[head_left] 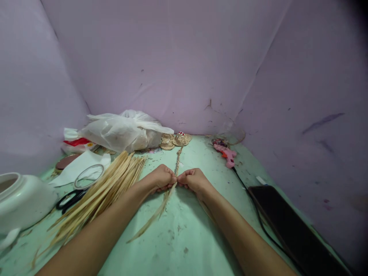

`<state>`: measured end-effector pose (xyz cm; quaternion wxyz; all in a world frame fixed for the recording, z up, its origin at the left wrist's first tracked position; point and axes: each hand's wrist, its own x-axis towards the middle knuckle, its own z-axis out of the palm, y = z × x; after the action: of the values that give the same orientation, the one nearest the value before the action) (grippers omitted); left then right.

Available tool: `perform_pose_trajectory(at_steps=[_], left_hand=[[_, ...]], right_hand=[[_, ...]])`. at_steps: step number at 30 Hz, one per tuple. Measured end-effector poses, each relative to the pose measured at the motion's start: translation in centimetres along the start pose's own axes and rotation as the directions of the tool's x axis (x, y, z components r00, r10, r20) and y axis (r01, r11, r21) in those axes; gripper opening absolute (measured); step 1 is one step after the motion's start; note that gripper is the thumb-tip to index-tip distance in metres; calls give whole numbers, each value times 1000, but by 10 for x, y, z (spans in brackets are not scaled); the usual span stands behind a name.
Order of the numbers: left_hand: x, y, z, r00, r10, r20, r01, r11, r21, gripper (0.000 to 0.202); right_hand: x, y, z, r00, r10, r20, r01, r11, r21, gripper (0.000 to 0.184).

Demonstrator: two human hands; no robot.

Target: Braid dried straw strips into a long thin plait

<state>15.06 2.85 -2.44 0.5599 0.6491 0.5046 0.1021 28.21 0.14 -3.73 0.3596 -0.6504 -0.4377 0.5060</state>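
Observation:
A thin braid of dried straw runs away from me along the middle of the table. At its near end my left hand and my right hand meet, both closed, pinching the straw strands from either side. Loose strands trail from the pinch toward me on the left, and another passes under my right forearm. Left of my left hand lies a thick bundle of pale straw strips. Beyond the braid's far end are small woven straw hats, one with red and white trim.
Black-handled scissors, a ring and a white teapot-like vessel stand at the left. A stuffed white plastic bag rests against the back wall. On the right are a pink glue gun, its black cord and a dark phone-like slab.

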Motion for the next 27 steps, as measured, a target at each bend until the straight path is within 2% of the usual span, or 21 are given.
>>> perform_pose_trajectory(at_steps=[4,6,10,12,15,18,20,22,24,26,27], left_hand=[[-4,4,1,998,65,12,-65,994,92,16],[-6,6,-3,998,59,14,-61,982,178,14],[-10,13,-14,989,43,-140,14,925,380,11],[-14,17,-12,980,54,-190,32,906,421,12],[-22,20,8,963,111,-244,27,866,500,10],[-31,20,39,913,222,-343,15,821,570,10],[-34,20,52,892,265,-366,-19,831,556,14],[-34,22,50,907,246,-341,-30,848,530,13],[-32,26,37,931,188,-314,-10,871,492,9],[-28,29,19,915,156,-373,-5,927,375,14],[-25,30,12,903,91,-419,18,969,248,16]], right_hand=[[5,5,1,1000,-3,-26,2,997,-72,4],[6,6,1,1000,-4,-20,1,993,-117,4],[3,4,2,1000,5,-13,-7,990,-140,4],[0,2,2,1000,14,-4,-14,994,-113,5],[-2,1,4,999,34,14,-34,998,-48,7],[-2,2,4,998,64,1,-64,998,13,12],[-2,3,4,998,68,9,-68,997,48,14],[-2,3,4,998,62,23,-64,995,78,13],[-2,3,3,998,59,39,-62,994,94,10],[-3,2,2,996,59,69,-66,992,104,7],[-3,1,1,995,54,87,-63,992,112,6]])
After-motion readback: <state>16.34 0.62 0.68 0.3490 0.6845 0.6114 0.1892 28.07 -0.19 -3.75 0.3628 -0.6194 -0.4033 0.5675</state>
